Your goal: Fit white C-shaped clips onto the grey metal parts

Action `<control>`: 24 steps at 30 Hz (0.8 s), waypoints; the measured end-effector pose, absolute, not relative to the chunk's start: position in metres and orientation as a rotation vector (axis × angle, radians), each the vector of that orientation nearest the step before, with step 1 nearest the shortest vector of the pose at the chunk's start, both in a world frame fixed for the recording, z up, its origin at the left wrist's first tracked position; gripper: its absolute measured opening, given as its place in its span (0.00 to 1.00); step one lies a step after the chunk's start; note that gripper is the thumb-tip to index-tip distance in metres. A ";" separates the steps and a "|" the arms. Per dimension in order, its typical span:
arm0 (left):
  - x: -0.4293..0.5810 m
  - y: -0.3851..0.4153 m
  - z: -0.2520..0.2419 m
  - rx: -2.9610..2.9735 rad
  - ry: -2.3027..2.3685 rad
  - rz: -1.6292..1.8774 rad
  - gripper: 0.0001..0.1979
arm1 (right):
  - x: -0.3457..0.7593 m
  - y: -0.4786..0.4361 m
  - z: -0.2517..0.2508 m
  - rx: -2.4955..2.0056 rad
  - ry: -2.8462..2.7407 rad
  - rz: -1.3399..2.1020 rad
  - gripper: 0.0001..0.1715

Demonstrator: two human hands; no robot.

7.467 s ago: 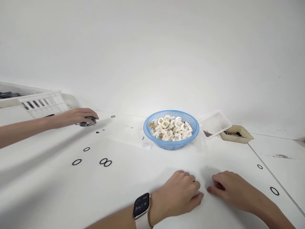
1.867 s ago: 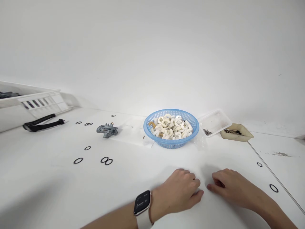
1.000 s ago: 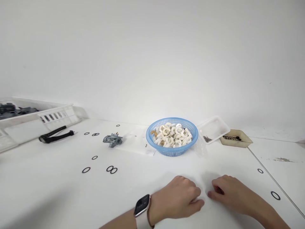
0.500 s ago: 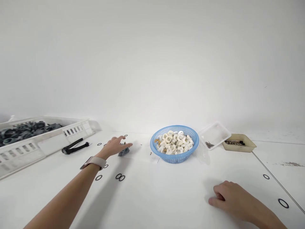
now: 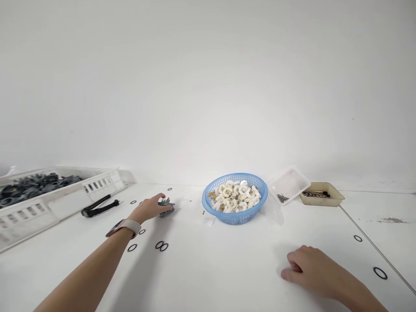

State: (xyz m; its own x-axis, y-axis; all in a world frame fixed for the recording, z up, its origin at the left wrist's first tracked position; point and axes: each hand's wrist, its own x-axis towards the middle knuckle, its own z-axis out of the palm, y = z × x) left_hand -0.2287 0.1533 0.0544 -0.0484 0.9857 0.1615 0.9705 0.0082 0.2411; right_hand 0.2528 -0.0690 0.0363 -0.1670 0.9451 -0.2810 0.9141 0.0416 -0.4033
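My left hand (image 5: 150,207), with a watch on the wrist, is stretched out to the far left and its fingers are curled over a small grey metal part (image 5: 167,207) on the white table (image 5: 211,268). My right hand (image 5: 307,267) rests on the table at the near right, fingers loosely curled under, nothing visible in it. A blue basket (image 5: 234,198) full of white curved pieces stands in the middle at the back.
Black rubber rings (image 5: 161,245) lie near my left arm, and others (image 5: 379,272) at the right. A white crate of dark parts (image 5: 39,195) is at the far left, a black tool (image 5: 98,206) beside it. A clear tray (image 5: 288,185) and a beige tray (image 5: 321,193) stand behind the basket.
A co-worker's arm set the grey part down and withdrew. My left hand left its place beside my right hand, reached out to the far left and closed over the part.
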 end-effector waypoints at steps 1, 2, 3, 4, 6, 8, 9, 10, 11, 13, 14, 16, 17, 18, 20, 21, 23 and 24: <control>-0.226 0.151 0.056 2.143 2.196 0.448 0.23 | 0.253 -0.070 0.037 -1.985 -2.220 0.774 0.24; -0.224 0.150 0.057 2.150 2.201 0.447 0.22 | 0.253 -0.070 0.037 -1.983 -2.220 0.773 0.23; -0.222 0.149 0.059 2.154 2.205 0.445 0.22 | 0.253 -0.071 0.037 -1.981 -2.219 0.771 0.23; -0.219 0.149 0.062 2.157 2.205 0.446 0.23 | 0.253 -0.071 0.038 -1.978 -2.220 0.766 0.23; -0.214 0.150 0.070 2.173 2.184 0.465 0.26 | 0.253 -0.071 0.038 -1.971 -2.222 0.758 0.23; -0.206 0.149 0.082 2.200 2.144 0.500 0.30 | 0.253 -0.070 0.037 -1.967 -2.227 0.747 0.23; -0.200 0.147 0.088 2.217 2.117 0.528 0.31 | 0.253 -0.070 0.036 -1.965 -2.227 0.748 0.23; -0.192 0.142 0.095 2.236 2.092 0.563 0.32 | 0.254 -0.069 0.036 -1.964 -2.226 0.751 0.23; -0.183 0.136 0.100 2.258 2.054 0.605 0.33 | 0.254 -0.069 0.035 -1.967 -2.224 0.754 0.23; -0.157 0.115 0.108 2.371 1.878 0.781 0.35 | 0.254 -0.069 0.035 -1.979 -2.219 0.766 0.24; -0.142 0.102 0.108 2.444 1.750 0.823 0.36 | 0.255 -0.069 0.035 -1.982 -2.217 0.771 0.24; -0.109 0.072 0.101 2.577 1.396 0.805 0.34 | 0.255 -0.069 0.034 -1.986 -2.214 0.779 0.25; -0.092 0.056 0.094 2.609 1.217 0.788 0.31 | 0.255 -0.069 0.034 -1.985 -2.211 0.781 0.25; -0.075 0.042 0.084 2.606 1.063 0.792 0.30 | 0.255 -0.068 0.034 -1.983 -2.212 0.780 0.25; -0.044 0.017 0.062 2.570 0.839 0.782 0.31 | 0.256 -0.067 0.033 -1.986 -2.223 0.770 0.25; -0.030 0.007 0.051 2.545 0.748 0.787 0.35 | 0.256 -0.066 0.032 -1.984 -2.231 0.765 0.25; -0.007 -0.006 0.033 2.476 0.714 0.749 0.37 | 0.256 -0.064 0.031 -1.968 -2.248 0.745 0.26; 0.001 -0.010 0.027 2.444 0.709 0.730 0.37 | 0.256 -0.063 0.031 -1.959 -2.256 0.736 0.26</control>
State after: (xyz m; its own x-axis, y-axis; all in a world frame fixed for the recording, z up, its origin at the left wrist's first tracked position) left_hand 0.0011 -0.0096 0.0268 0.7223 0.5954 0.3519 0.3339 -0.7458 0.5765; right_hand 0.2564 -0.0635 0.0311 -0.1883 0.9478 -0.2572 0.9172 0.0761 -0.3910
